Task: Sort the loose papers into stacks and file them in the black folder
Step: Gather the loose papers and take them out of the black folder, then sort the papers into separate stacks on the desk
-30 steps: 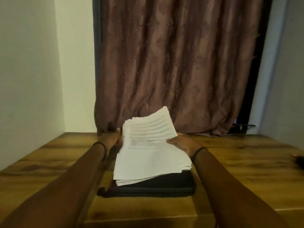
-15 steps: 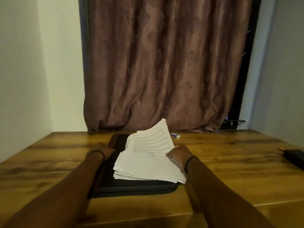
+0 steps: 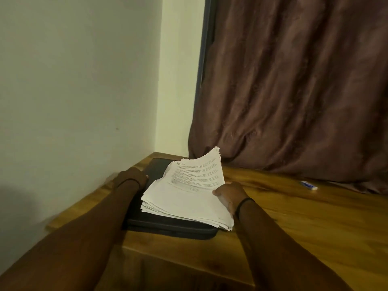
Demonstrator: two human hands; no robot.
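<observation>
On the wooden counter (image 3: 304,217), the stack of loose white papers (image 3: 184,194) still lies on the black folder (image 3: 168,228), right edge pinched by the right grip (image 3: 231,195), while the left grip (image 3: 130,178) has slid onto the folder, fingers unseen; sorting unbegun.

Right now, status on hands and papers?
Left hand at folder edge, grip unclear. Right hand pinches papers, stacked on folder. Eraser well aside.

Your only camera rides on your head, looking forward and down, close over the table (image 3: 304,227). It faces the corner between wall (image 3: 73,80) and curtain (image 3: 294,91).
</observation>
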